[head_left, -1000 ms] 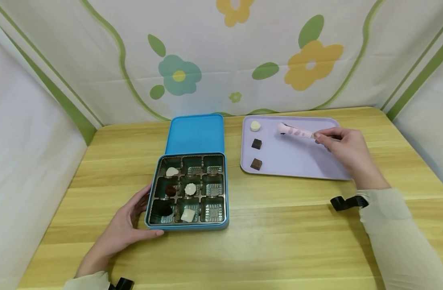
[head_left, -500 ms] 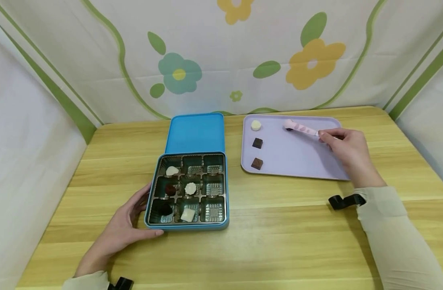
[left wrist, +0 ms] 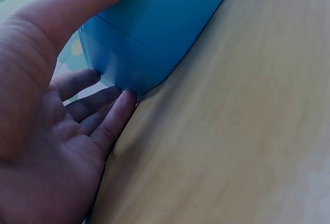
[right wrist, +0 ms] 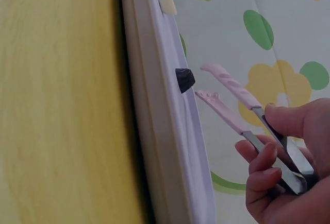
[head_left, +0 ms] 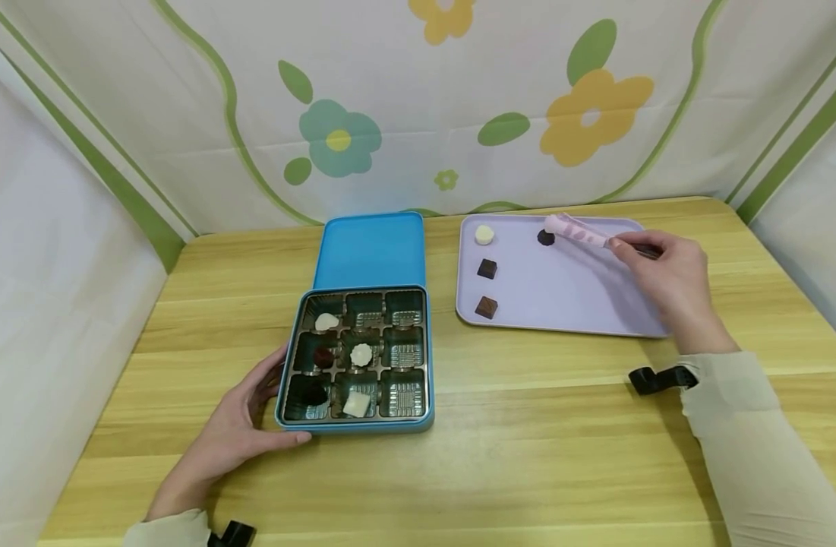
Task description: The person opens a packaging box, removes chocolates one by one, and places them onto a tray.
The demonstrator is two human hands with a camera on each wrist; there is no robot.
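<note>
My right hand (head_left: 670, 273) pinches pink-tipped tongs (head_left: 578, 230), tips parted, just beside a dark chocolate (head_left: 545, 238) on the tray (head_left: 575, 292). Left of the tray, my left hand (head_left: 233, 425), loosely spread, touches a blue tin (head_left: 390, 428); its fingertips hide from overhead, and one shadowed piece (head_left: 315, 393) inside barely shows.

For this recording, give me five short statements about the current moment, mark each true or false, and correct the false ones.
1. The right hand holds tongs. True.
2. The tongs are squeezed shut. False: their pink ends stand apart.
3. Four chocolates lie on the purple tray. True.
4. A white square piece lies in the front middle compartment of the blue tin. True.
5. The left hand rests on the tray. False: that hand is at the tin's near left corner.
</note>
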